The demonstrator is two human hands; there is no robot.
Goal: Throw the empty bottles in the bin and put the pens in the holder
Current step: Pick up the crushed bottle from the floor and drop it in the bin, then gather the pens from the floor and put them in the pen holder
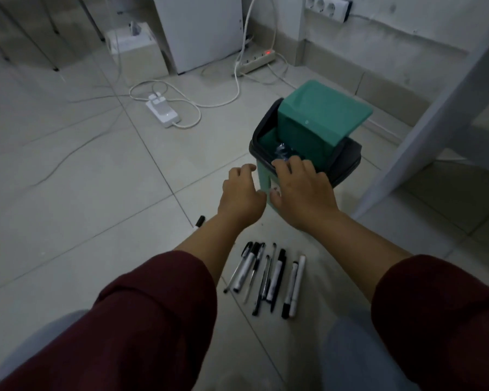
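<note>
A small green bin (347,162) with a dark rim stands on the tiled floor, its green swing lid (322,114) tipped open. A crumpled clear plastic bottle (283,152) shows inside the opening. My right hand (302,190) rests on the bin's near rim, fingertips touching the bottle. My left hand (242,193) hovers just left of the bin, fingers loosely curled, holding nothing. Several black and white pens (268,275) lie side by side on the floor between my forearms. One more marker (198,221) lies apart, left of my left wrist. No pen holder is visible.
Two white power strips (163,112) (254,62) with looping cables lie on the floor behind. A white table leg (424,131) slants down right of the bin. A white cabinet (201,29) and a beige box (137,52) stand at the back.
</note>
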